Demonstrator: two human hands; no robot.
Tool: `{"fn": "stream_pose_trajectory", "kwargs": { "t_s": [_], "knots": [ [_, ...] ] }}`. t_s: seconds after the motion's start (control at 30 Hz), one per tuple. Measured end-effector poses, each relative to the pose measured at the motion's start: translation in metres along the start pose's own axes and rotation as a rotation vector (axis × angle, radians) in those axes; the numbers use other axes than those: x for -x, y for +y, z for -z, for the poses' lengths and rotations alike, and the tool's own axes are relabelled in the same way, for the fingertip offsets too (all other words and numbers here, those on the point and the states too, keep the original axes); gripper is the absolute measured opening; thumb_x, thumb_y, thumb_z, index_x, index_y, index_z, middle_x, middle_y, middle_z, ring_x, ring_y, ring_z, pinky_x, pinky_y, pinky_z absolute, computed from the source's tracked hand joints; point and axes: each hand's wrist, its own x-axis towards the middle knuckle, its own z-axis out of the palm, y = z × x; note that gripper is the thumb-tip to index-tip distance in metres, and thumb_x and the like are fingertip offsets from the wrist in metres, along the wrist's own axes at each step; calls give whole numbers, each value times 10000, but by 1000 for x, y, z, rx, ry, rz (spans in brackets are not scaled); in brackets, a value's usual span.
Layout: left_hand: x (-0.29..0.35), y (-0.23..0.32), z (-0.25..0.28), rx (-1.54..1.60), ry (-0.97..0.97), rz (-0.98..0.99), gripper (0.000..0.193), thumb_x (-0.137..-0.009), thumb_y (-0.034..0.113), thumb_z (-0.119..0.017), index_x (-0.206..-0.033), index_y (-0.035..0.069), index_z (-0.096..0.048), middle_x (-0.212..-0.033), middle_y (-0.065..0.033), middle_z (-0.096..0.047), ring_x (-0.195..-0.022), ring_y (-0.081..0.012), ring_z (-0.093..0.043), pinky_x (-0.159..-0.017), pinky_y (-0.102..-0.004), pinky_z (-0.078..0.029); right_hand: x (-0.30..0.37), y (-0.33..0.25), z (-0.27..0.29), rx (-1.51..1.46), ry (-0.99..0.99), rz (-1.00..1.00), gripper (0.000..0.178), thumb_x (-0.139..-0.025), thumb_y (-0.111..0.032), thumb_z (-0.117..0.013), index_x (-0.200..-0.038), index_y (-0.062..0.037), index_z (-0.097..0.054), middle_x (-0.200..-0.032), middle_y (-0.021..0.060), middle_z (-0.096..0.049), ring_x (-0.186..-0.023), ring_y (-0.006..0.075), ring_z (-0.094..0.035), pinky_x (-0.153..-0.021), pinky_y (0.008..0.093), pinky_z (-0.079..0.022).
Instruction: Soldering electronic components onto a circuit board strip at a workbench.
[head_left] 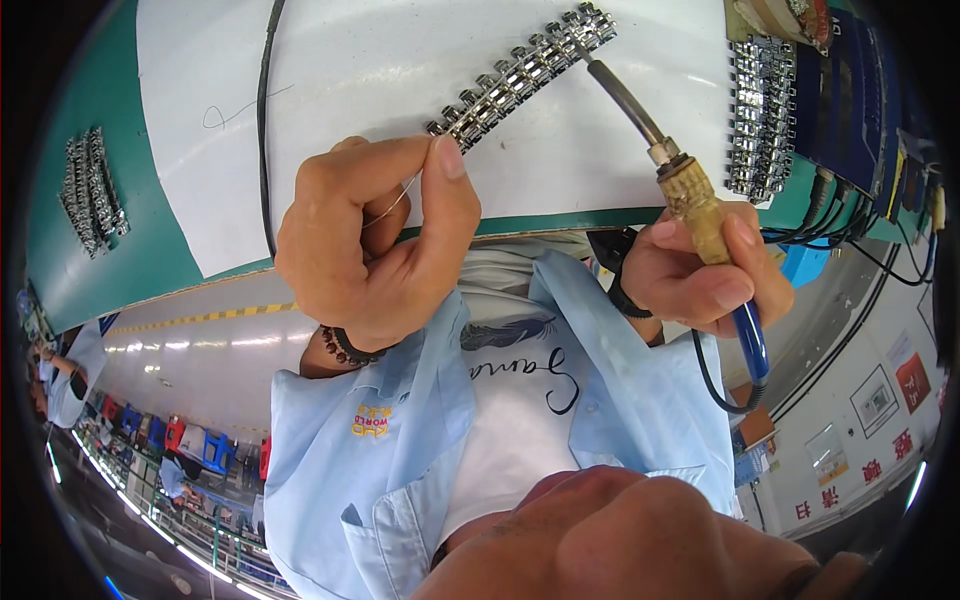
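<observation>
The metal connector strip [520,82] lies on the white sheet [340,70], its long axis running from 8 to 2 o'clock; our left hand [345,245] — the nearer — pinches a thin wire [404,192] at the 8 o'clock end, the strip stretching toward 2 o'clock from that pinch. Our right hand [675,280] grips a soldering iron [692,198], its tip at the far end; whether they touch, we cannot tell.
</observation>
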Motion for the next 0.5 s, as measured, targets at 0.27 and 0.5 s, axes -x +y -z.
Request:
{"fn": "stream_pose_trajectory", "kwargs": {
  "t_s": [0.27,0.5],
  "knots": [
    [0,-2,-1,-7,10,-17,186,-718,-52,-741,-780,24,-583,-496,37,-425,-391,-31,-248,-400,-197,-178,0,-1,5,-39,-145,18,330,-1000,-237,-415,-968,86,-474,-484,98,-530,-364,135,-500,-365,199,-357],
    [-1,-1,0,-19,-28,1,186,-719,-48,-742,-783,28,-585,-486,41,-406,-388,-25,-244,-399,-196,-167,2,-5,11,-62,-200,-26,322,-986,-224,-465,-1004,96,-492,-547,134,-573,-448,169,-563,-415,211,-424]
  ]
}}
